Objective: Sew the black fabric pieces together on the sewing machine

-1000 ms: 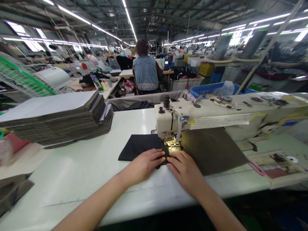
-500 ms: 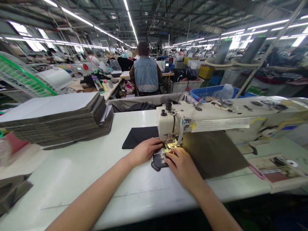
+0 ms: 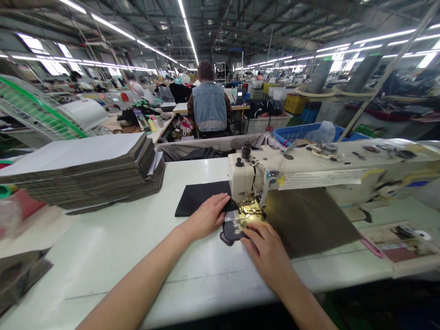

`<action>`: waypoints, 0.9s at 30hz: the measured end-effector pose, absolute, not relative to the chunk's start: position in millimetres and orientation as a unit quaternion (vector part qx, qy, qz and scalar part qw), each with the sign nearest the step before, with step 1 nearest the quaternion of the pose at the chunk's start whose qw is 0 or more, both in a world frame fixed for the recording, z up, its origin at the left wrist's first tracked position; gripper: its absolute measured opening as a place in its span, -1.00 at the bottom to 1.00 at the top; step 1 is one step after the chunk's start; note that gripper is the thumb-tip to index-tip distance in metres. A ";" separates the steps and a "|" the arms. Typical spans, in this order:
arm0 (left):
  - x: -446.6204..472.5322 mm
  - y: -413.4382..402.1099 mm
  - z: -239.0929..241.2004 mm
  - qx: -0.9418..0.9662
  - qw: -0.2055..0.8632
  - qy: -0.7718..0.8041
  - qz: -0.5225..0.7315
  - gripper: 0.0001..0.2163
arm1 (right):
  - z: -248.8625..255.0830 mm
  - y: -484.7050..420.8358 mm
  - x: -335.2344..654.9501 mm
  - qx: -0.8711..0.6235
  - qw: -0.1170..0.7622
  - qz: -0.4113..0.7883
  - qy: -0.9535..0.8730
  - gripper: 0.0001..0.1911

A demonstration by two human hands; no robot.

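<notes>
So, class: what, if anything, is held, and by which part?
Nothing looks gripped: left hand rests on the black cloth near its right end; right hand lies over the worn plate.

no text readable; writing on paper strip (image 3: pixel 323 179) blurred.

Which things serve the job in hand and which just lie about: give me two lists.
In the job:
black cloth, left hand on it
sewing machine, right hand in front of it
olive sheet beneath its arm, probably

Apparently lying about:
blue basket behind
clear bag in it
parts tray at right
</notes>
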State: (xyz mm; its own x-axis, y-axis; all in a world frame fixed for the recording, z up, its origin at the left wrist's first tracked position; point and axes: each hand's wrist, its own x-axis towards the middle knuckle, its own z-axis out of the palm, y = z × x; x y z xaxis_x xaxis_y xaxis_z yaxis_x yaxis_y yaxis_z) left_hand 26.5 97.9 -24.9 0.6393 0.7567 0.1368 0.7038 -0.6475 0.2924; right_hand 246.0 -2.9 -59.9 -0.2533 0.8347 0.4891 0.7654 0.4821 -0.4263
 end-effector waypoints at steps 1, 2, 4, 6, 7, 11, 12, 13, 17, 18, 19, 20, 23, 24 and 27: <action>26.1 95.6 -22.5 0.894 0.103 0.418 0.124 -0.44 | -60.2 -2.1 246.1 -0.503 0.346 0.051 -0.790 -0.80; 25.6 93.1 -19.9 0.889 0.099 0.428 0.126 -0.41 | -60.5 -1.5 246.1 -0.499 0.351 0.051 -0.791 -0.80; 24.6 88.5 -14.5 0.878 0.088 0.451 0.136 -0.46 | -61.4 -0.6 246.7 -0.492 0.359 0.049 -0.792 -0.80; 22.8 86.1 -9.2 0.861 0.082 0.477 0.155 -0.65 | -62.2 -0.4 247.7 -0.488 0.365 0.050 -0.791 -0.80; 21.1 86.2 -6.7 0.850 0.080 0.491 0.170 -0.75 | -62.4 -0.5 248.3 -0.487 0.366 0.052 -0.791 -0.80; 4.6 93.7 -1.2 0.769 0.055 0.570 0.283 -0.66 | -61.5 -1.1 249.1 -0.484 0.365 0.063 -0.792 -0.79; -1.7 95.9 -2.1 0.722 0.047 0.598 0.345 -0.60 | -61.1 -1.3 248.7 -0.483 0.367 0.064 -0.792 -0.78; -8.4 97.3 -4.2 0.667 0.038 0.622 0.410 -0.56 | -60.7 -1.4 248.4 -0.483 0.369 0.064 -0.792 -0.78; -30.1 86.8 -19.0 0.633 -0.028 0.625 0.456 -0.39 | -61.0 -0.5 249.3 -0.485 0.372 0.069 -0.789 -0.76; -32.7 79.9 -21.6 0.697 -0.036 0.603 0.387 -0.39 | -60.9 0.2 250.4 -0.486 0.372 0.073 -0.787 -0.75; -33.8 71.9 -22.6 0.760 -0.031 0.573 0.305 -0.40 | -60.0 1.1 251.4 -0.487 0.372 0.079 -0.786 -0.75; -33.3 63.3 -22.2 0.808 -0.021 0.543 0.225 -0.40 | -58.1 1.9 251.9 -0.490 0.373 0.083 -0.783 -0.74; -25.4 39.0 -15.7 0.866 0.002 0.494 0.077 -0.40 | -44.0 2.5 244.2 -0.519 0.376 0.083 -0.763 -0.70; -21.8 32.3 -14.5 0.871 0.003 0.487 0.062 -0.39 | -37.4 1.5 237.0 -0.529 0.383 0.076 -0.753 -0.69; -13.9 17.0 -21.0 0.888 0.017 0.452 0.079 -0.38 | -22.2 -4.5 203.7 -0.503 0.424 0.060 -0.750 -0.67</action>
State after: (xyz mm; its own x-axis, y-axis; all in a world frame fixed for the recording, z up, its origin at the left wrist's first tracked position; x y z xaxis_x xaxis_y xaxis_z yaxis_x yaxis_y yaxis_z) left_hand -13.9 17.0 -21.0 0.5792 0.8056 0.1247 0.8003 -0.5910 0.1009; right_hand 203.7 -4.5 -22.2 -0.1333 0.8060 0.5768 0.7048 0.4862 -0.5165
